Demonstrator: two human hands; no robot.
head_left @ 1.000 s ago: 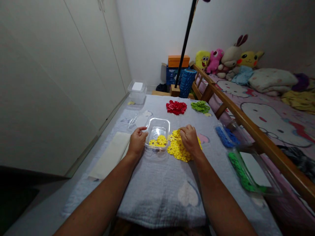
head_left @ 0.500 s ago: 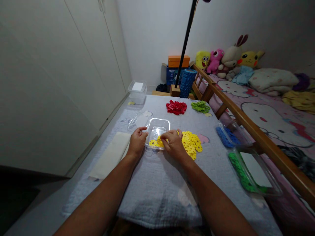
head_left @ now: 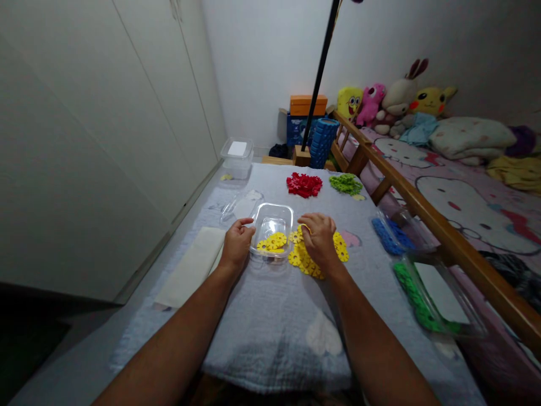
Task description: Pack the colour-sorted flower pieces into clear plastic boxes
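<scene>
A clear plastic box (head_left: 274, 213) sits on a grey-blue blanket (head_left: 279, 316) and holds several yellow flower-shaped pieces (head_left: 272, 242). My left hand (head_left: 236, 246) rests against the box's left wall, fingers curled round its rim. To the right of the box lies a pile of yellow pieces (head_left: 338, 248). My right hand (head_left: 318, 238) lies on top of that pile, fingers bent down and closed over the pieces near the box's right side.
A red pile (head_left: 303, 185) and a light green pile (head_left: 345, 184) lie further back. Clear trays with blue pieces (head_left: 387, 235) and green pieces (head_left: 416, 304) sit at the right by the wooden bed rail (head_left: 426, 214). A lid (head_left: 240, 204) and white sheet (head_left: 192, 266) lie at the left.
My right hand has moved from over the box back to the right onto the yellow pile. More yellow pieces lie in the box. My left hand has stayed at the box.
</scene>
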